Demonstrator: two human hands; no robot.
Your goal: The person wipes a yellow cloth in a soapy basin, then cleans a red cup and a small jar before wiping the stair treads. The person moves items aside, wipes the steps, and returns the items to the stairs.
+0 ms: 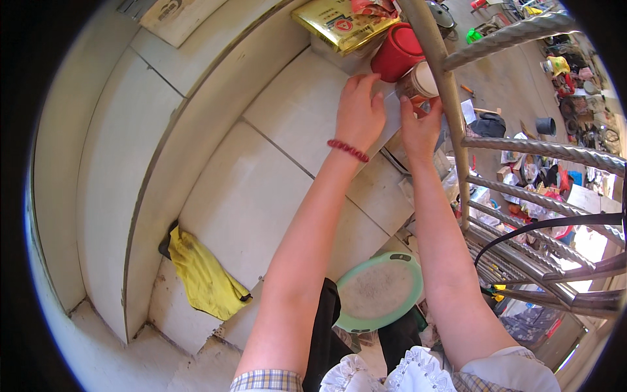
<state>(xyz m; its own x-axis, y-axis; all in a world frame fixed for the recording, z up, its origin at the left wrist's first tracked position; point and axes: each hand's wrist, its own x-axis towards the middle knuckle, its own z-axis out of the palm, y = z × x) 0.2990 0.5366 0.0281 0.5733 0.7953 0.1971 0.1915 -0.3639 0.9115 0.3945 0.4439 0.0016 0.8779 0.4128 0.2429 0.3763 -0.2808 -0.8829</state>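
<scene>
My left hand (361,110), with a dark red bead bracelet (348,150) at its wrist, is beside a red lidded canister (397,51) on the tiled step. Its fingers are slightly apart and nothing shows in them. On the right, my right hand (422,130) has its thumb and fingers about the near side of a clear jar (410,88) with a white lid (428,78). The jar touches or nearly touches the canister. What the jar contains is partly hidden by my fingers.
A metal stair railing (443,78) with twisted bars runs close along my right. A gold printed box (343,29) sits behind the canister. A yellow cloth (205,274) lies on the steps at left. Below my arms is a green-rimmed round tray (379,289). Clutter covers the floor beyond the railing.
</scene>
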